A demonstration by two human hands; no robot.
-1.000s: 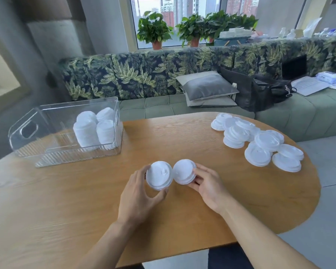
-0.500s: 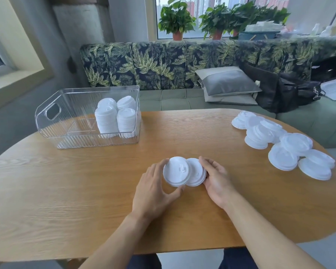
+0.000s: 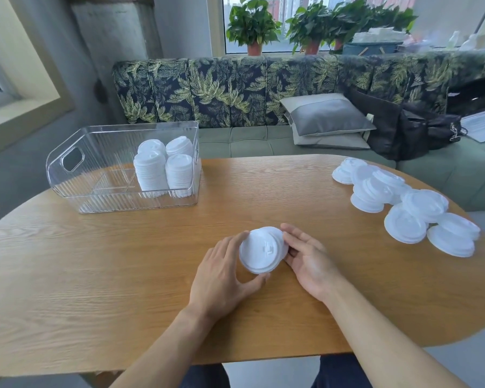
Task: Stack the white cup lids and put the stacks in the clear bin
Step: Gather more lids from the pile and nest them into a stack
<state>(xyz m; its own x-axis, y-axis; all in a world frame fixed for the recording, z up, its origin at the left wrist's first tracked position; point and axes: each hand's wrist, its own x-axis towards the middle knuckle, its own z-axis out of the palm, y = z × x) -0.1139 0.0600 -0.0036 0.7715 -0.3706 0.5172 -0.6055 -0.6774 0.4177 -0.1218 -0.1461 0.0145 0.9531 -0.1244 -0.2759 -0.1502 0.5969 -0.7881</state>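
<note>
Closed together since a second ago: two small lid piles, then side by side, now overlapped into one held lid stack (image 3: 262, 250). Left fingers (image 3: 242, 238) curled round the stack's left rim, close together, thumb hooked under the near edge. Right fingers (image 3: 293, 233) pressed together and lightly bent against the right rim, pinching the stack from that side; fingertips behind the lids hidden. Left hand (image 3: 221, 275) back-up, right hand (image 3: 310, 260) with palm turned inward and up, both wrists low over the wooden table (image 3: 109, 275). Stack tilted toward the camera, top face with its sip tab showing, near the table's middle front; resting on the wood or just above it, cannot tell.

Further out, at the far left of the table, the clear bin (image 3: 59, 180), handle cut-out facing left. Inside, at its right end, four binned stacks (image 3: 163, 172) of white lids, upright, touching one another. At the far right, well apart from the hands, loose lids (image 3: 403, 203) in an overlapping heap near the table edge. Beyond the table, a green sofa (image 3: 249, 141) with a leaf-print back, a grey cushion (image 3: 328, 116), a black bag (image 3: 403, 130) beside it, potted plants (image 3: 252, 23) on the window sill.
</note>
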